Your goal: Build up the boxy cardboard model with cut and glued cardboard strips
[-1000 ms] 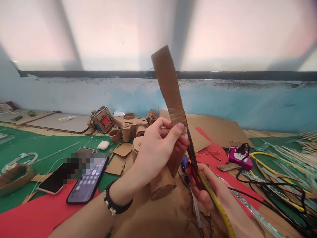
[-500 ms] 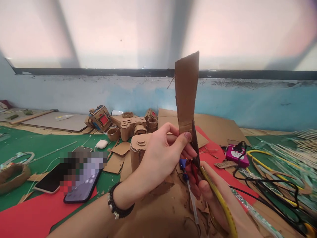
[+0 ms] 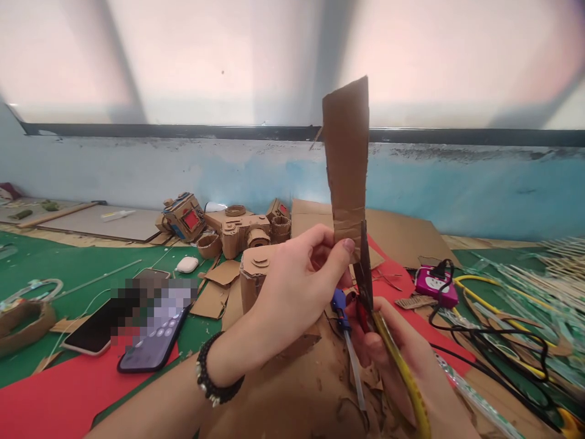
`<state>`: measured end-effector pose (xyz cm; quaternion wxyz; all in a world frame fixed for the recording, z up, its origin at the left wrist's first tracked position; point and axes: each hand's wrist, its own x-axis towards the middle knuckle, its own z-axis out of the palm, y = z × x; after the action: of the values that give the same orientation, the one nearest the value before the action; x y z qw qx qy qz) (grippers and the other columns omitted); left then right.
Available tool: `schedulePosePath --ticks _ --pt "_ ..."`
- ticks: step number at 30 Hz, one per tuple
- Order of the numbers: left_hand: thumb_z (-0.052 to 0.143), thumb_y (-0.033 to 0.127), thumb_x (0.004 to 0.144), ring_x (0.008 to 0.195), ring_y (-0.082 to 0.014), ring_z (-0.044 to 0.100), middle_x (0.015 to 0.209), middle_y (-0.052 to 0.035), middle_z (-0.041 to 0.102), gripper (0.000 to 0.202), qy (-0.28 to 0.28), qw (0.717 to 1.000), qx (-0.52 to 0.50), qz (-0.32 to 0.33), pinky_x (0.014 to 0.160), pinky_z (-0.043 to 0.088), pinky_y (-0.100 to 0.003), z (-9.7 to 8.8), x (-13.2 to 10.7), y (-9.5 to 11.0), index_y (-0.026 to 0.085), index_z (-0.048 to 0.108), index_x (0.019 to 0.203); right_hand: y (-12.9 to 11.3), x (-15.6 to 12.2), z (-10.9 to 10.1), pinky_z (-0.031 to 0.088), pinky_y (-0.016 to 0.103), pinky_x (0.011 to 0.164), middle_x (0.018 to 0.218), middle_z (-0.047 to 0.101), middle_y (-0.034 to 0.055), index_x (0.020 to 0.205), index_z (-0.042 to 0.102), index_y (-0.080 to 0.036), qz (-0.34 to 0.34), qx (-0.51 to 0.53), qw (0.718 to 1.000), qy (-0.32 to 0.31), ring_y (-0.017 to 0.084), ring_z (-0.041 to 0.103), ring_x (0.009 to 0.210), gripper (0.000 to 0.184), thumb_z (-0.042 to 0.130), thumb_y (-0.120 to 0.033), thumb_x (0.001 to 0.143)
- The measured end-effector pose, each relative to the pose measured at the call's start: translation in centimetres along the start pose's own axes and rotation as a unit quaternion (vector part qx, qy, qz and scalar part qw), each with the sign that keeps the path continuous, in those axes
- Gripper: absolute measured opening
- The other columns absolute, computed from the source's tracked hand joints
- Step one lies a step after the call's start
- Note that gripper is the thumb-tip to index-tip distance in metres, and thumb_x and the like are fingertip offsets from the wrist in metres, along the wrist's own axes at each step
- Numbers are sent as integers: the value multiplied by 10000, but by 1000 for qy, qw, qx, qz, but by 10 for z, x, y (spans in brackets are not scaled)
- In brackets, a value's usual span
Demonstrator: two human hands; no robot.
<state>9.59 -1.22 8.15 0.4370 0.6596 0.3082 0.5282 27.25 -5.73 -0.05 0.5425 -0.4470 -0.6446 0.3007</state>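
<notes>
My left hand pinches the lower end of a cardboard strip between thumb and fingers, holding it upright. In my right hand is a pair of scissors with dark blades and red showing at the handle. The blades point up along the strip's lower right edge; whether they touch it I cannot tell. A yellow tape measure runs down over the right hand. Behind the hands lies a blue glue gun with a clear glue stick in it.
Cardboard model cameras stand against the wall. Two phones lie at left, near an earphone case. At right are a purple power socket, tangled black cables and piled glue sticks. Red paper covers part of the green table.
The cardboard strip has risen slightly. The scissors have turned more upright and moved a little right, apart from my left fingers. My left hand keeps its pinch.
</notes>
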Motion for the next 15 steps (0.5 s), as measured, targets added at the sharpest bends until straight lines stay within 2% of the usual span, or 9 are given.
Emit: schedulePosePath --ticks 3,6,9,15 --pt "646 327 1058 622 -111 595 665 53 637 247 15 1000 -5 8 596 478 -230 3 -2 2 223 616 836 9 -5 -6 552 216 531 693 597 -28 994 687 -263 -12 -35 999 -28 145 587 559 423 724 -684 986" --pt "654 322 1042 608 -115 572 657 50 612 240 30 999 -17 12 580 473 -238 8 -5 3 224 604 828 20 -12 -10 565 227 582 787 662 -10 1112 697 -284 -19 -38 998 -43 162 623 633 379 697 -651 1019" --pt "655 321 1036 589 -110 562 645 53 597 245 37 998 -38 23 555 472 -227 12 -8 3 229 583 821 25 -16 -8 582 239 618 866 716 8 1172 703 -291 -18 -18 998 -51 176 676 692 394 679 -658 1031" --pt "661 296 1021 561 -95 551 634 63 578 242 40 997 -61 40 530 472 -197 16 -11 4 235 562 809 23 -21 -1 578 259 611 872 720 27 1125 711 -252 -3 3 1000 -30 190 690 704 501 696 -733 986"
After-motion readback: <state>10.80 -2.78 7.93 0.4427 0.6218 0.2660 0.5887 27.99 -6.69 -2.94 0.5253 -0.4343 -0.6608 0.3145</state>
